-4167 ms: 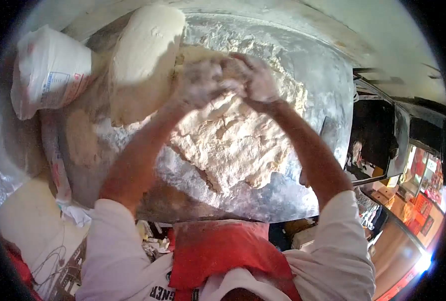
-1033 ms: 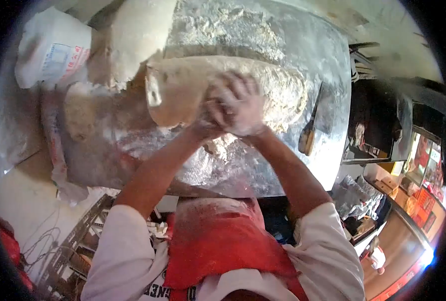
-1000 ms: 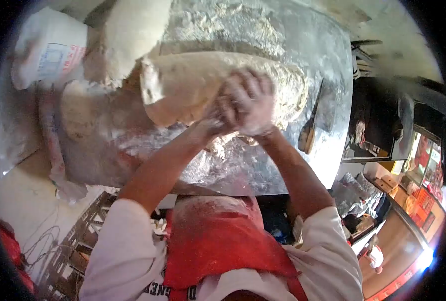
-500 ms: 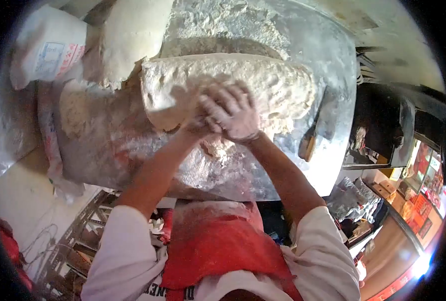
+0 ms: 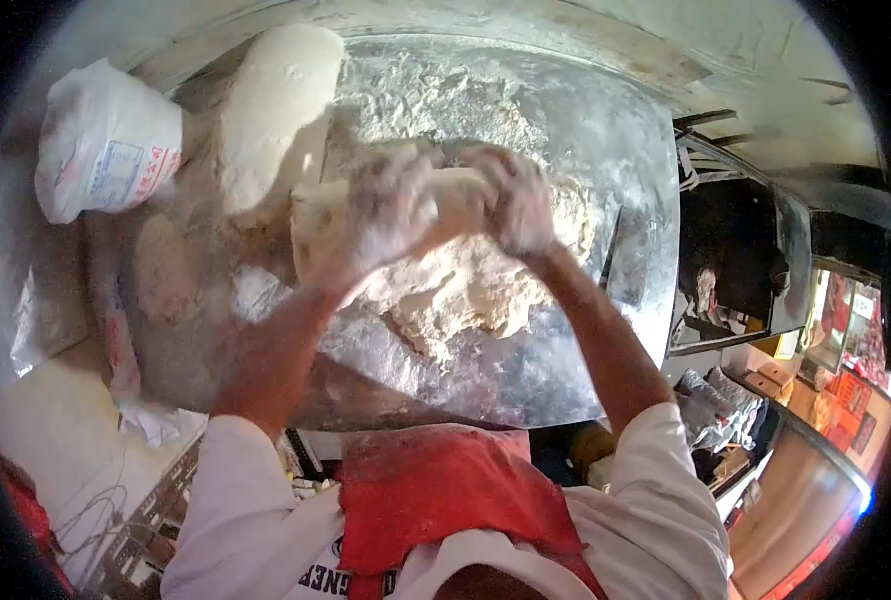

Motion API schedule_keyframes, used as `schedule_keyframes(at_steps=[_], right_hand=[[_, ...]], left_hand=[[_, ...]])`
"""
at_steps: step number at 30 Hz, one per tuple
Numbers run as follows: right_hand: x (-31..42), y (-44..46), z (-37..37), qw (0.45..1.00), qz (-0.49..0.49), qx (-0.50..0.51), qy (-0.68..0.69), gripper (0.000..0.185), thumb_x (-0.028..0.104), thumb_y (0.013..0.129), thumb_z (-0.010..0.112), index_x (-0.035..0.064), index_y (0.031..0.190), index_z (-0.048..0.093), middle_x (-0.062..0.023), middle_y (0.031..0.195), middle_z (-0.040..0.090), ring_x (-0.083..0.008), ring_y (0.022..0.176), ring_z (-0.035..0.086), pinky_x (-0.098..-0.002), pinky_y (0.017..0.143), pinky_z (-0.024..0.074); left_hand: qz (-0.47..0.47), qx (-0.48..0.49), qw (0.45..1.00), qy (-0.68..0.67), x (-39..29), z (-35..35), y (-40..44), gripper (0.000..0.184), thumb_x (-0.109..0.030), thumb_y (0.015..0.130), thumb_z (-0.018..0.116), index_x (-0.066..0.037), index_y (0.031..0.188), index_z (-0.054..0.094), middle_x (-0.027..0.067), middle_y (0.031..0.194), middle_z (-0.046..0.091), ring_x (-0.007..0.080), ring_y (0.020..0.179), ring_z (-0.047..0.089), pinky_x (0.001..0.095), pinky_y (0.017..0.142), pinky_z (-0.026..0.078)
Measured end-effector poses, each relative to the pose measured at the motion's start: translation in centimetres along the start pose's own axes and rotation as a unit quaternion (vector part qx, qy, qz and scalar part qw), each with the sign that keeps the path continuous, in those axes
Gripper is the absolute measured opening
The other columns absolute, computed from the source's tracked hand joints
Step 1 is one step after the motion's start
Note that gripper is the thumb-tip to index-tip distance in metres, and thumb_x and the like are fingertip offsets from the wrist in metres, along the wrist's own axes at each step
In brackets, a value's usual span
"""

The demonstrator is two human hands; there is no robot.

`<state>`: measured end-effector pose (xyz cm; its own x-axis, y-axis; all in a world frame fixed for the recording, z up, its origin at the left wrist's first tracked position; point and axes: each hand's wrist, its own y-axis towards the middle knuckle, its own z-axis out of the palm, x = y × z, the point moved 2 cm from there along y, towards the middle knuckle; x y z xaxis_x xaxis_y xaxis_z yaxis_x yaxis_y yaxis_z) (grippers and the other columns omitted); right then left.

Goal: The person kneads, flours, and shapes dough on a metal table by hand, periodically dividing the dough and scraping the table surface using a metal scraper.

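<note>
A large, rough slab of dough point(image 5: 455, 290) lies across the floury metal worktop point(image 5: 445, 385), its near edge ragged and spread. My left hand point(image 5: 393, 205) is at the far left part of the dough, fingers curled over its back edge, somewhat blurred. Level with it on the right, my right hand point(image 5: 515, 205) also curls its fingers over the far edge. Between the two hands the dough forms a rounded roll. Both hands are coated with flour, and the fingertips are partly hidden behind the dough.
A smooth, long piece of dough point(image 5: 277, 110) rests at the back left. Beside it stands a white printed sack point(image 5: 115, 150). A dark flat blade point(image 5: 620, 245) lies right of the dough, partly behind my right forearm. Loose flour point(image 5: 435, 105) covers the back of the worktop.
My hands, earlier stacked together on the middle of the dough, have separated and moved to its far edge. The dough's near side now spreads out toward me. The view has shifted slightly.
</note>
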<state>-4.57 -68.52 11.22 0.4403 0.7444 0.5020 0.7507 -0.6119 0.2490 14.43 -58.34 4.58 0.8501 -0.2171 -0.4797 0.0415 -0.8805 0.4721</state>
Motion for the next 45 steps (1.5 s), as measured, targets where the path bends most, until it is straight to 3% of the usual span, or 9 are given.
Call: schedule_keyframes(at_steps=[3,9,12,15,17,28,38,40,45], right_hand=[[-7.0,3.6,1.1,0.954,0.227,0.177,0.089,0.05,0.051,0.1,0.048,0.0118,0.128,0.06,-0.018,0.122,0.062,-0.0262,0.089,0.067,-0.0444,0.076,0.0604],[-6.3,3.4,2.0,0.885,0.233,0.398,0.066,0.038,0.037,0.101,0.05,0.0164,0.131,0.063,-0.0117,0.139,0.057,-0.0322,0.103,0.068,-0.0466,0.093,0.0531],[-7.1,-1.0,4.1,0.961,-0.187,0.14,-0.146,0.045,0.046,0.097,0.053,0.0165,0.13,0.063,-0.0136,0.131,0.061,-0.0328,0.111,0.063,-0.0481,0.098,0.0472],[0.2,-5.0,-1.5,0.974,0.172,0.129,-0.076,0.053,0.05,0.089,0.061,0.0121,0.125,0.06,-0.016,0.116,0.058,-0.0341,0.113,0.054,-0.0484,0.097,0.0436],[2.8,-9.9,-1.9,0.979,0.157,0.054,-0.12,0.063,0.064,0.09,0.051,0.0138,0.128,0.057,-0.0166,0.125,0.052,-0.0337,0.12,0.048,-0.0514,0.104,0.038],[9.8,-28.7,3.9,0.974,0.007,-0.139,-0.182,0.055,0.045,0.077,0.078,0.0184,0.122,0.06,-0.0058,0.121,0.055,-0.0289,0.111,0.051,-0.0466,0.094,0.0359],[10.1,-30.9,-1.7,0.994,0.063,-0.006,-0.084,0.058,0.035,0.084,0.071,0.0217,0.138,0.054,-0.0123,0.129,0.052,-0.0344,0.12,0.048,-0.0552,0.102,0.0374],[9.3,-28.9,-4.7,0.986,0.104,-0.091,-0.097,0.053,0.027,0.084,0.072,0.0153,0.133,0.057,-0.0149,0.129,0.052,-0.0345,0.119,0.05,-0.0531,0.103,0.0376],[-1.6,-26.2,-4.9,0.906,0.374,-0.031,0.196,0.059,0.042,0.099,0.056,0.0032,0.143,0.048,-0.0209,0.147,0.042,-0.0357,0.135,0.042,-0.0422,0.109,0.0392]], left_hand=[[-0.255,0.301,0.919,0.014,4.2,0.6,7.1,0.053,-0.04,0.103,0.042,-0.003,0.14,0.05,0.0242,0.144,0.048,0.0365,0.128,0.051,0.0457,0.107,0.045],[-0.399,0.495,0.767,-0.092,12.7,6.3,2.4,0.078,-0.064,0.092,0.051,-0.009,0.148,0.041,0.0163,0.15,0.045,0.034,0.135,0.046,0.0409,0.113,0.037],[-0.269,0.523,0.805,-0.072,7.8,4.2,0.8,0.053,-0.044,0.107,0.03,-0.016,0.153,0.034,0.0152,0.155,0.036,0.0316,0.138,0.043,0.0441,0.115,0.036],[0.266,0.386,0.798,0.38,0.3,-0.9,-1.8,0.051,-0.041,0.105,0.038,-0.019,0.151,0.039,0.0121,0.152,0.041,0.0275,0.136,0.045,0.0419,0.116,0.036],[-0.09,0.414,0.898,0.114,-5.9,-5.7,-1.2,0.054,-0.044,0.102,0.043,-0.021,0.151,0.038,0.0099,0.151,0.043,0.0273,0.136,0.045,0.0443,0.117,0.033],[0.099,-0.008,0.982,0.161,-12.8,-4.9,-21.0,0.055,-0.045,0.091,0.059,-0.015,0.137,0.053,0.0116,0.148,0.04,0.0375,0.129,0.041,0.0576,0.103,0.03],[-0.14,-0.005,0.99,0.035,-15.3,-10.5,-27.9,0.06,-0.031,0.089,0.069,-0.011,0.141,0.047,0.0137,0.15,0.037,0.0351,0.136,0.037,0.0511,0.111,0.033],[-0.458,-0.289,0.807,-0.236,-12.6,-9.5,-32.2,0.064,-0.037,0.099,0.055,-0.008,0.15,0.03,0.0152,0.155,0.027,0.0301,0.141,0.031,0.0477,0.115,0.026],[-0.609,-0.219,0.651,-0.397,-13.9,-9.8,-27.4,0.078,-0.064,0.1,0.034,-0.013,0.157,0.017,0.0108,0.159,0.024,0.0268,0.141,0.032,0.0449,0.115,0.027]])
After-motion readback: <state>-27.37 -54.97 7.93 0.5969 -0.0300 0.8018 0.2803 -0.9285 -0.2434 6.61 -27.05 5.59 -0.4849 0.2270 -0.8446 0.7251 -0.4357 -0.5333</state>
